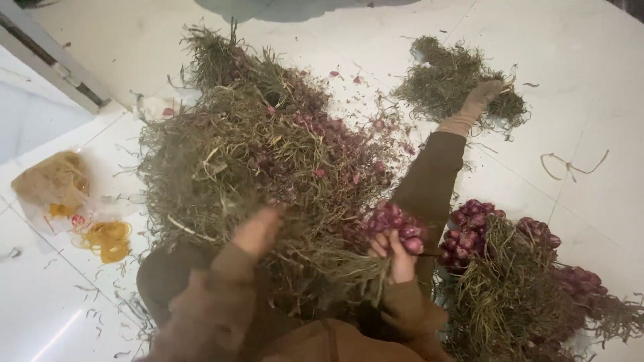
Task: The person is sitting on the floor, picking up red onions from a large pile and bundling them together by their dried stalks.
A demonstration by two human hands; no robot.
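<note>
Your right hand (396, 251) is closed in a fist around the dry stalks of a small bunch of red shallots (396, 224), whose purple bulbs stand clustered just above your knuckles. Your left hand (256, 231) is motion-blurred, so you cannot tell how far its fingers are spread; it lies against the near edge of the big heap of uncleaned shallots (261, 154), and whether it has hold of any stalks there is not clear. That heap, a tangle of grey-green dried tops with purple bulbs scattered through it, fills the middle of the white tiled floor (590, 80) right in front of you. Your leg in a brown trouser (429, 177) stretches out past the heap on the right, ending in a tan sock (473, 107) that rests against a smaller pile of dry stalks (446, 77). Just right of your right hand, tied bundles of shallots (510, 268) lie side by side with their bulbs turned toward your leg. Far to the left, well apart from both hands, a heap of yellow rubber bands (107, 240) lies on the tiles beside a clear plastic bag (50, 184) with more bands in it. A loose piece of string (570, 164) lies on the floor to the right.
</note>
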